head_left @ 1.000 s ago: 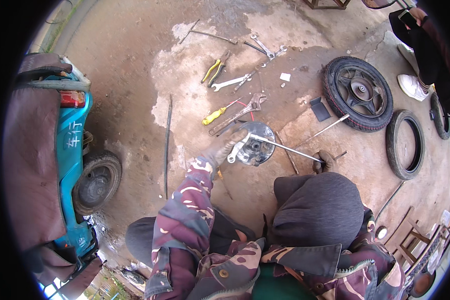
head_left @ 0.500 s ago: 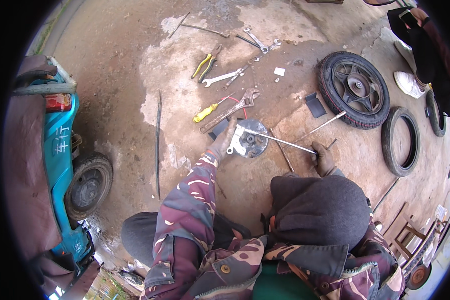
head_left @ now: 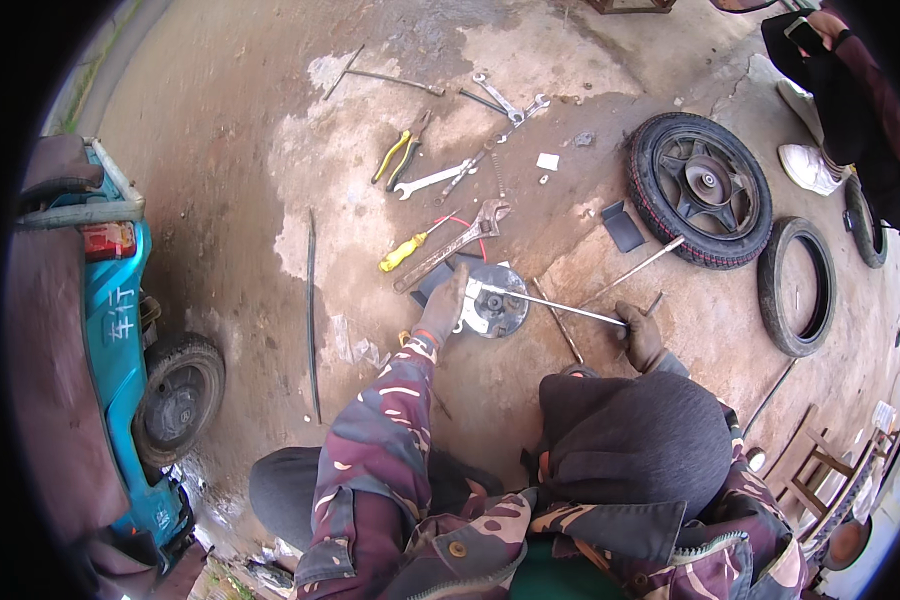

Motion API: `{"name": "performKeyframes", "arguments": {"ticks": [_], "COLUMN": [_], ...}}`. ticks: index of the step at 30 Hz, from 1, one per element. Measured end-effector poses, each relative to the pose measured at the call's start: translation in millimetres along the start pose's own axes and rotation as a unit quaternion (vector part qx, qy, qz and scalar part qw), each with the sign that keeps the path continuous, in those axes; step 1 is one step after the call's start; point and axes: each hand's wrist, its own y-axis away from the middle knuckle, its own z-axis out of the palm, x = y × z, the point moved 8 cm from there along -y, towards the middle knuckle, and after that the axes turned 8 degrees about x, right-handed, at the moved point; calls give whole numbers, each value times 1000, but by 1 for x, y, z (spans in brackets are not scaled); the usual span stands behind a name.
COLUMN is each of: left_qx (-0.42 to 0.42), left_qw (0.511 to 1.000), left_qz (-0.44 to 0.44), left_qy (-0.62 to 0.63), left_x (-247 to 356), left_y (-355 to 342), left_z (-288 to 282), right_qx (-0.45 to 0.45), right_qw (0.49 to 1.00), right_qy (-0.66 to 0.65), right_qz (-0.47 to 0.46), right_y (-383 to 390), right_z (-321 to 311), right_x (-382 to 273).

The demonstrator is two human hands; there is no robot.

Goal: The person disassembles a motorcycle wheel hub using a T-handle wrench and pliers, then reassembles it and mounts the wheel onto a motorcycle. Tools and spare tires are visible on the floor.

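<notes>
A round metal wheel hub (head_left: 500, 310) lies flat on the concrete floor in front of me. My left hand (head_left: 444, 312), in a dirty glove, rests on the hub's left rim and holds it. A long thin steel rod (head_left: 555, 304) runs from the hub's top to the right. My gloved right hand (head_left: 640, 338) is closed around the rod's right end. A dark hood (head_left: 635, 440) and camouflage sleeves fill the lower view and hide my right forearm.
Tools are scattered beyond the hub: a yellow screwdriver (head_left: 406, 252), an adjustable wrench (head_left: 460, 240), spanners (head_left: 432, 180) and yellow pliers (head_left: 394, 158). A wheel with its tyre (head_left: 700, 190) and a bare tyre (head_left: 798, 286) lie to the right. A blue vehicle (head_left: 120, 330) stands left. Another person (head_left: 840, 80) is at the top right.
My left hand has slid from beside the hub onto its left rim. The rod still lies across the hub, with my right hand at its far end.
</notes>
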Motion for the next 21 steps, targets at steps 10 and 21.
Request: {"name": "performKeyframes", "arguments": {"ticks": [10,21], "left_qx": [-30,-48], "left_qw": [979,948], "left_qz": [-99,-129], "left_qy": [174,286], "left_x": [-3,13], "left_y": [1,39], "left_z": [1,16], "right_qx": [19,32], "right_qw": [999,996], "right_qy": [14,37], "right_qz": [-42,-73], "right_y": [4,26], "right_z": [1,-5], "right_x": [-7,-11]}}
